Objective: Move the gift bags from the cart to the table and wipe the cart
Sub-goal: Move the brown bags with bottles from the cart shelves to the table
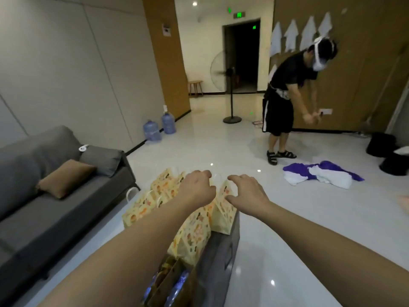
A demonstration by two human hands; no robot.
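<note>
Several yellow patterned gift bags (192, 235) stand in a row on a grey cart top (221, 251) that runs away from me. More of them (141, 209) lean to the left, with white rope handles. My left hand (195, 189) reaches over the row with its fingers curled at the top of a far bag, where pale handles show. My right hand (246, 193) hovers with spread fingers and thumb at the top of the rightmost bag (222, 218). Brown bags (168, 282) stand nearest me.
A grey sofa (55, 196) with a brown cushion lies to the left. A person in black (285, 103) bends over on the glossy white floor ahead. Purple and white cloths (321, 173) lie on the floor at the right. A standing fan (231, 94) and water jugs (159, 127) stand farther back.
</note>
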